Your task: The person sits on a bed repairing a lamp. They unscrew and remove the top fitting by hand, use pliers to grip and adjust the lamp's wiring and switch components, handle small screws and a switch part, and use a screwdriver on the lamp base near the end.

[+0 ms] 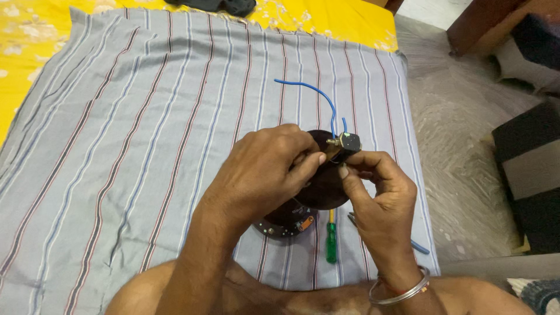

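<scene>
Fingers (pixel 318 158) of the left hand (pixel 262 169) pinch a small black part with a brass fitting (pixel 345 143), steadying it over a dark round device (pixel 318 186) held above the person's lap. Opposite, the right hand (pixel 379 195), a metal bangle (pixel 402 291) on its wrist, presses thumb and forefinger together on the same part from the right, so both hands brace it. Below them, nearer the body, a green-handled screwdriver (pixel 331 236) lies within reach, beside a dark circular piece with small parts on it (pixel 286 224). A thin blue wire (pixel 318 96) rises from the part and curves away to the far left. Everything rests over a grey striped cloth (pixel 146 128), spread on a yellow bedsheet (pixel 35 41), apparently to catch small parts.
</scene>
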Demonstrator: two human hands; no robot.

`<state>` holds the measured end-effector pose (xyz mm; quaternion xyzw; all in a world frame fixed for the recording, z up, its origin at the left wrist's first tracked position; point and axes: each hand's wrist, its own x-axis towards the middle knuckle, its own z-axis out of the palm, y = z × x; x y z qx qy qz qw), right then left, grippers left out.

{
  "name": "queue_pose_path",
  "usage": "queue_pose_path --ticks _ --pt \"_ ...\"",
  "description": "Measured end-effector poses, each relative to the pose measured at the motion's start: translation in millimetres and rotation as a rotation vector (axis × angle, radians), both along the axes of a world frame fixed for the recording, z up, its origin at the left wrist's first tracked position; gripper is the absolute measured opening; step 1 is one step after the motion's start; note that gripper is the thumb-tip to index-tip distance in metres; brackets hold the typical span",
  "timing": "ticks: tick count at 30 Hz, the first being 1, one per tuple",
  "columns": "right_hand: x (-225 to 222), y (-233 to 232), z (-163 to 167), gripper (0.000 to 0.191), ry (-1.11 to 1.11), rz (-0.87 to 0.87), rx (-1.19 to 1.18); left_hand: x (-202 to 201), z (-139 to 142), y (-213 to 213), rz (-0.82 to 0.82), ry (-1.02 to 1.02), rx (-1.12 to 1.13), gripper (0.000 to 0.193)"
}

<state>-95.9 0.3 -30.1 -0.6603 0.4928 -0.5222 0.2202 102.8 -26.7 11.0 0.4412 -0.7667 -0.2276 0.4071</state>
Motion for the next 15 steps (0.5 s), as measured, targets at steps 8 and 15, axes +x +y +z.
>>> queue_pose_path --ticks 8,15 --pt "-2.8 1.0 -4.9 0.014 -0.046 -0.012 -0.004 1.6 -3.7 -1.5 -0.026 0.025 -0.031 0.017" --pt "-5.1 4.8 -0.8 0.015 -0.125 -0.037 0.064 7.4 -1.9 -3.7 -0.020 0.058 0.028 0.015"
